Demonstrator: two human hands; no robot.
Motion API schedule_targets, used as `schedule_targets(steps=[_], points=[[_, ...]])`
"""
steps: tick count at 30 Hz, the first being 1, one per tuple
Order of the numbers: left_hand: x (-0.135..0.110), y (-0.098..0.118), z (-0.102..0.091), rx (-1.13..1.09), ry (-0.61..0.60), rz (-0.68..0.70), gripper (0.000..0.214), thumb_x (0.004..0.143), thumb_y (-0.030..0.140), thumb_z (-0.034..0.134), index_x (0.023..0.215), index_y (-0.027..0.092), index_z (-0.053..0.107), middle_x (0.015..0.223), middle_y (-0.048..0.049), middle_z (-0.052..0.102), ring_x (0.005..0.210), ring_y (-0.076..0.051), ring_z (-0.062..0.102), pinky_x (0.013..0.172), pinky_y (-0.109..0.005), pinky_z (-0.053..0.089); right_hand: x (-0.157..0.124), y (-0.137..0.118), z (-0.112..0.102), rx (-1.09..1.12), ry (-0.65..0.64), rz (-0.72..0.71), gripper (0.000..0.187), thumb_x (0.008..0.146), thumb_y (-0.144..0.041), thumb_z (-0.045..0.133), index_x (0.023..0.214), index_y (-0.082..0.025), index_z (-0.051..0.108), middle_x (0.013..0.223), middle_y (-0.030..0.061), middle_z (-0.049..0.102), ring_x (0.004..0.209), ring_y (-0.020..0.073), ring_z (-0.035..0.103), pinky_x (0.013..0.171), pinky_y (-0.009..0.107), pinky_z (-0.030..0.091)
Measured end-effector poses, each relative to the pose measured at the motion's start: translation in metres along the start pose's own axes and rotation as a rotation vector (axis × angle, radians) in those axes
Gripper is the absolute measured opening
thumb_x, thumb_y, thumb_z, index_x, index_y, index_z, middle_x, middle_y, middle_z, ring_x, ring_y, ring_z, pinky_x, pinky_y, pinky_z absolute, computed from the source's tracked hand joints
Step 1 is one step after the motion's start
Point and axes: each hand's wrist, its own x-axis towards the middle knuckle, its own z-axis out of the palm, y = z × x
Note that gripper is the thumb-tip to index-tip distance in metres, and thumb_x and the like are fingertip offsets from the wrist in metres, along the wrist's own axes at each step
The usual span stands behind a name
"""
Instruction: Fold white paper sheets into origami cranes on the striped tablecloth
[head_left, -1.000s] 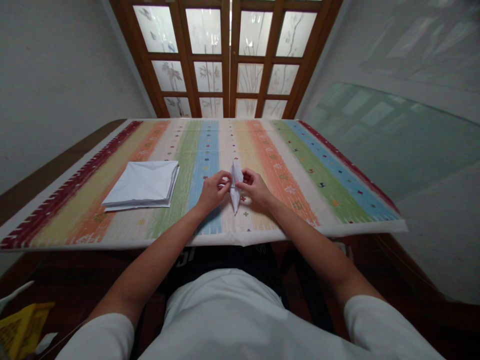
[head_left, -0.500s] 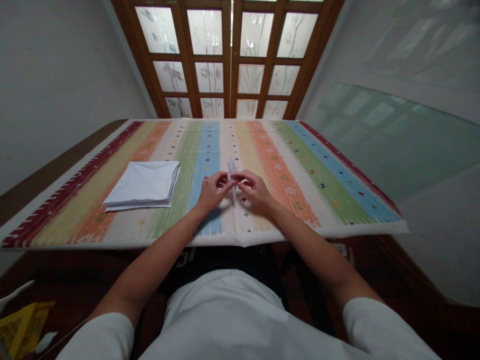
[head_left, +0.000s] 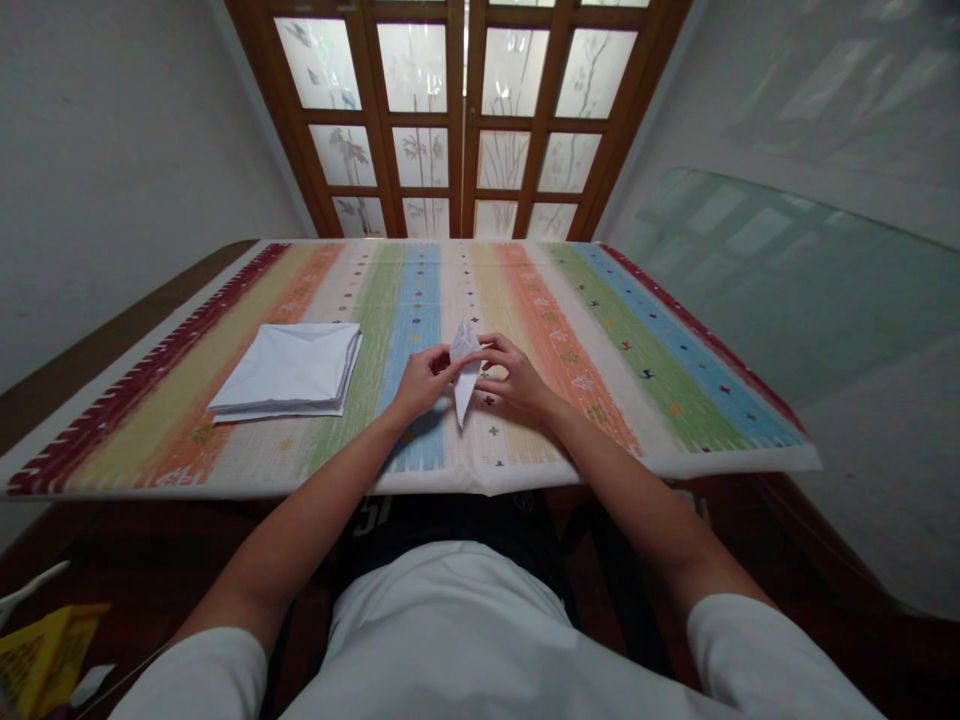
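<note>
Dim; daylight through frosted doors (head_left: 416,70); soft shadow under left hand (head_left: 426,385); edges bowed.

One bare left hand (head_left: 424,385), one bare right hand (head_left: 516,380), one small folded white paper figure (head_left: 463,390), one stack of square white paper sheets (head_left: 285,365), one multicoloured striped woven table cover (head_left: 570,400), twelve frosted glass door panes (head_left: 414,68)

Only at the left hand (head_left: 424,385) now, no longer between both: pointed folded white paper (head_left: 465,372), with the right hand (head_left: 517,380) drawn back just beside it.
</note>
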Motion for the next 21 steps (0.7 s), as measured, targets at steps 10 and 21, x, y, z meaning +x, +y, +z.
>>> schedule_targets(steps=[10, 21], points=[[0.015, -0.013, -0.007, -0.083, -0.141, -0.083, 0.026, 0.087, 0.040, 0.081, 0.102, 0.020, 0.075, 0.096, -0.0067, 0.080, 0.098, -0.024, 0.075, 0.096, -0.039, 0.059, 0.005, 0.011, 0.007, 0.132, 0.005, 0.151, 0.023, 0.093, -0.044, 0.083, 0.106, -0.027, 0.088, 0.128, 0.0106, 0.069, 0.113, 0.0244, 0.072, 0.085, 0.036, 0.069], [0.010, 0.002, -0.017, -0.083, -0.215, -0.134, 0.028, 0.088, 0.045, 0.077, 0.100, 0.020, 0.077, 0.101, -0.0065, 0.079, 0.096, -0.023, 0.075, 0.090, -0.038, 0.062, 0.031, -0.013, -0.003, 0.204, -0.026, 0.433, 0.012, 0.075, -0.017, 0.084, 0.083, -0.021, 0.076, 0.083, 0.0032, 0.076, 0.078, 0.0194, 0.073, 0.077, 0.033, 0.061]])
